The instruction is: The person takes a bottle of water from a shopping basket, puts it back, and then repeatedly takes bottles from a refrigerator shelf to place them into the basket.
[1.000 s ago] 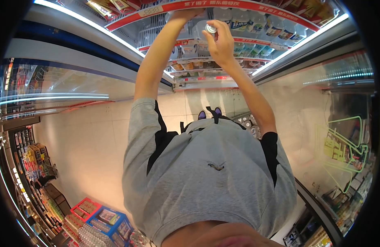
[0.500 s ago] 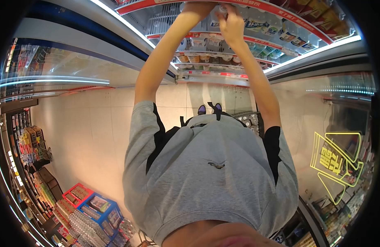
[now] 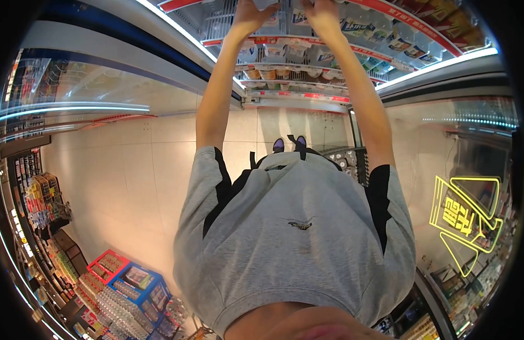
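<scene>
At the top edge, my left hand [image 3: 252, 18] reaches into a refrigerated shelf with its thumb spread to the right; its other fingertips are cut off. My right hand [image 3: 323, 18] is a little to the right on the same shelf, thumb apart, its fingers also partly outside the view. No held item can be made out in either. Between the hands are clear-looking packages with blue-and-white labels [image 3: 299, 17]. More labelled bottles [image 3: 355, 26] stand to the right of my right hand. The red-edged shelf rail [image 3: 284, 40] runs below both hands.
Lower shelves hold cups and packages [image 3: 273, 73]. Glass doors stand at left [image 3: 103, 90] and right [image 3: 432, 130]. A crate of cans [image 3: 346, 160] is on the floor by my right side. Stacked bottle packs [image 3: 123, 306] stand lower left.
My left hand has drawn back from deeper in the shelf and moved left, apart from my right hand. My right hand has shifted slightly up. The view has moved slightly.
</scene>
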A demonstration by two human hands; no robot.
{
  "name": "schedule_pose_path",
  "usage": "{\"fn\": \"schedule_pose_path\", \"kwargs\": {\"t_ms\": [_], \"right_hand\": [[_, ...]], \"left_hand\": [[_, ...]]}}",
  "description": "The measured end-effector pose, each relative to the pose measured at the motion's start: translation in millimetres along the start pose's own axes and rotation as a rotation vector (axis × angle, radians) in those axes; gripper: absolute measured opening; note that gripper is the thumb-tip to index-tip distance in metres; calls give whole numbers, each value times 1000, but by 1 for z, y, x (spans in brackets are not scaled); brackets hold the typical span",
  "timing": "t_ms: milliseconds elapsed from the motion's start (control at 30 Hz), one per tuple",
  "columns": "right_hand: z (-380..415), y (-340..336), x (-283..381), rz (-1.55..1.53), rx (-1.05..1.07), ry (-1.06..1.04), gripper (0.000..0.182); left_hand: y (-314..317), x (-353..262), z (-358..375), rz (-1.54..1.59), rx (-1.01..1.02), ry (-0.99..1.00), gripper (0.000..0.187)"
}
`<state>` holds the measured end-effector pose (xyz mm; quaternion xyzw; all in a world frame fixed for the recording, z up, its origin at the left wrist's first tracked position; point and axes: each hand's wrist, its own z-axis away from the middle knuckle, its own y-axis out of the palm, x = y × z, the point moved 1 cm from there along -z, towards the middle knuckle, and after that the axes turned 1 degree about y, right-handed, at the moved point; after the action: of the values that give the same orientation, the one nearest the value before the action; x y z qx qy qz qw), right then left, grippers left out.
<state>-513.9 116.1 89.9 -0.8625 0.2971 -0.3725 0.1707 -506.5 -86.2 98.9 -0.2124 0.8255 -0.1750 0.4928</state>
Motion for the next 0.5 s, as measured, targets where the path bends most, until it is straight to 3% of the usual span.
{"fn": "schedule_pose_path", "kwargs": {"t_ms": [167,267,367,467,500], "right_hand": [[-7,9,2,117,-135,-67,18],[-9,6,3,72,-24,53,19],[-4,10,-7,140,22,63,18],[-2,11,-4,67,0,151,19],[0,13,-6,82,2,150,21]], "left_hand": [[6,47,14,394,111,23,96],[2,67,22,501,212,-84,99],[4,77,29,144,421,-289,95],[20,92,45,857,300,-138,91],[23,100,48,855,272,-168,90]]}}
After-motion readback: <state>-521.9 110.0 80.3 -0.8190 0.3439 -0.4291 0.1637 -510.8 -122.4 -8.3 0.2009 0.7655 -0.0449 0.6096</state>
